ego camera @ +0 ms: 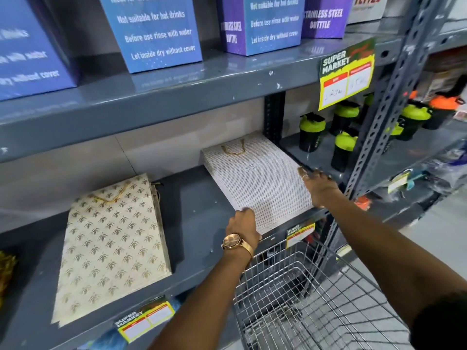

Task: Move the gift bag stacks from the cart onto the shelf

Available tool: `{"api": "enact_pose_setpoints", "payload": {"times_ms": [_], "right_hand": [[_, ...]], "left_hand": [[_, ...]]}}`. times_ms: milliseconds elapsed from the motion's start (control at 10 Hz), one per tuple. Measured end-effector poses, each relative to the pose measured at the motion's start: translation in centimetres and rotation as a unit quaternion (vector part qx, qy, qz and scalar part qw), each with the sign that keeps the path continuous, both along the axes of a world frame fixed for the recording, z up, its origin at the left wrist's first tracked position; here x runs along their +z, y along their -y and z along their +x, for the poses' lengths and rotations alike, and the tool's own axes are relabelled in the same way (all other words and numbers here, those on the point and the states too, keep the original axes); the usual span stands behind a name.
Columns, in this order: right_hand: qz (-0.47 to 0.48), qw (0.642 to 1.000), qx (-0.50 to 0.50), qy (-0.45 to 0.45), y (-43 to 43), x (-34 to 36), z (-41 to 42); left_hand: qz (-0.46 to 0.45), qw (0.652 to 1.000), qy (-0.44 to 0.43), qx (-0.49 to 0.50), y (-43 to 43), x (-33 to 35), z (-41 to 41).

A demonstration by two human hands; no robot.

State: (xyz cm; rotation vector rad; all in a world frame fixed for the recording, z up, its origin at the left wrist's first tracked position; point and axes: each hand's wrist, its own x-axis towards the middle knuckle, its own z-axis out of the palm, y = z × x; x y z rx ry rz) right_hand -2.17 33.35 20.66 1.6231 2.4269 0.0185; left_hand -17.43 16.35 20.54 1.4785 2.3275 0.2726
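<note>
Both hands rest on the white dotted gift bag stack [255, 178] lying flat on the grey metal shelf [199, 198]: left hand [243, 223] curled at its near edge, right hand [319, 185] open-fingered against its right side, neither grip closed around it.

Centre right, a white dotted bag stack [255, 180] lies flat on the grey shelf [197, 213]. The left hand [243, 224], above a watch [233, 242], presses its near edge; the right hand [319, 186] rests open against its right side. Lower left lies a cream patterned stack [111, 248]. The wire cart [310, 296] stands at lower right.
</note>
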Motion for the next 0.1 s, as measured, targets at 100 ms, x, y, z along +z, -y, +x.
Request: {"api": "enact_pose_setpoints", "payload": {"times_ms": [100], "right_hand": [[0.065, 0.997, 0.007, -0.030, 2.43, -0.64, -1.06]], "left_hand": [[0.026, 0.999, -0.025, -0.004, 1.77, 0.11, -0.36]]}}
